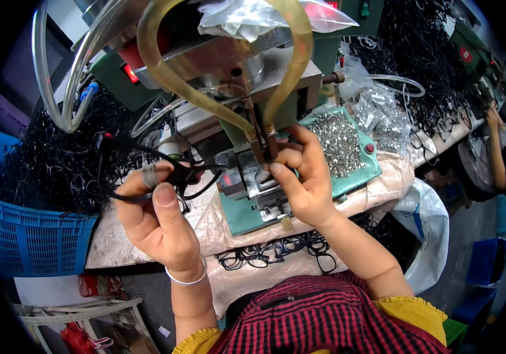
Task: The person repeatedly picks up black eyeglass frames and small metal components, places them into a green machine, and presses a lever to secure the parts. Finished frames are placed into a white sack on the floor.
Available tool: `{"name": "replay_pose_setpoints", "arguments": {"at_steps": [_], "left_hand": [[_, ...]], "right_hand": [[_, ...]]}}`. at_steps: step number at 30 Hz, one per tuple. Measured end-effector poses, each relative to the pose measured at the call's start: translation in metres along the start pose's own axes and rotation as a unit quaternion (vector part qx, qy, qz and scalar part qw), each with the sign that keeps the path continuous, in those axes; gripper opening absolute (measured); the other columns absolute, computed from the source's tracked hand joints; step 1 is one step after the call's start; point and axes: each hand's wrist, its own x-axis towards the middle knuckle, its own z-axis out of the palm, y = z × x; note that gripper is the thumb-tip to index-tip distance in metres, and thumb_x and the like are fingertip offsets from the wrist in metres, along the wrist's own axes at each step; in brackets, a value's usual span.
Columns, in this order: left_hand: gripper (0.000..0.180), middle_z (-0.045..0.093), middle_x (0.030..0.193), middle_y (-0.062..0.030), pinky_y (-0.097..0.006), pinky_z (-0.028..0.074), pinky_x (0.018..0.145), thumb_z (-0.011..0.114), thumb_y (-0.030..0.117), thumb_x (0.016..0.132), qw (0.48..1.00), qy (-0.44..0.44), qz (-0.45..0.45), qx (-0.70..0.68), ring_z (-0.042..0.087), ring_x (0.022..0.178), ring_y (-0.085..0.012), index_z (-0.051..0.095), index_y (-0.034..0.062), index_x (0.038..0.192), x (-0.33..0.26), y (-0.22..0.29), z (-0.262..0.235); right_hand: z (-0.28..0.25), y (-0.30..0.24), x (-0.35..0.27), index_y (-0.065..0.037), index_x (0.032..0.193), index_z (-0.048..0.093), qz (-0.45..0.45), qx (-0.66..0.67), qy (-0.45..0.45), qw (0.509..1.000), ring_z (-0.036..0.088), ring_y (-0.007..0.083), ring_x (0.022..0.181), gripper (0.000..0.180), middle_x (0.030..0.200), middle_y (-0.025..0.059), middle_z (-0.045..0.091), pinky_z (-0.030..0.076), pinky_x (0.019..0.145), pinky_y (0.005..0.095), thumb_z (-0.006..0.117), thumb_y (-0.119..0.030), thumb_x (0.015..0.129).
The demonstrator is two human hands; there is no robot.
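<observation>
Head view: the left hand [157, 219] pinches a black spectacle frame [164, 171] tight between thumb and taped finger, holding it level just beside the metal fixture [259, 177], probably to feed it in. The right hand [303, 177] has its fingers narrowed on the fixture, steadying something small I cannot make out. Behind that grip lies a green tray [353, 177] of metal bits; left of the other, a blue basket [28, 236] of frames on a wrapped bench [229, 224]
</observation>
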Motion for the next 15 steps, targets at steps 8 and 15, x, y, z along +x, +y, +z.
{"name": "replay_pose_setpoints", "arguments": {"at_steps": [8,15], "left_hand": [[0.018,0.060,0.105,-0.0138,-0.035,0.056,0.075,0.051,0.009,0.097,0.999,-0.024,0.022,0.000,0.063,0.092,-0.0217,0.052,-0.0027,0.111,0.003,0.000,-0.001],[0.019,0.061,0.105,-0.0139,-0.032,0.056,0.076,0.053,0.010,0.097,1.000,-0.030,0.007,0.007,0.063,0.091,-0.0205,0.053,-0.0032,0.110,0.002,0.002,-0.003]], "right_hand": [[0.009,0.001,-0.005,0.006,0.140,0.028,-0.024,0.013,0.030,0.999,0.056,0.0181,0.105,0.058,0.094,0.0084,0.067,0.039,0.097,0.0319,0.058,-0.005,0.092],[0.005,-0.003,-0.003,0.005,0.140,0.029,-0.049,-0.043,0.024,0.998,0.060,0.0189,0.102,0.060,0.094,0.0099,0.068,0.040,0.096,0.0309,0.060,-0.004,0.089]]}}
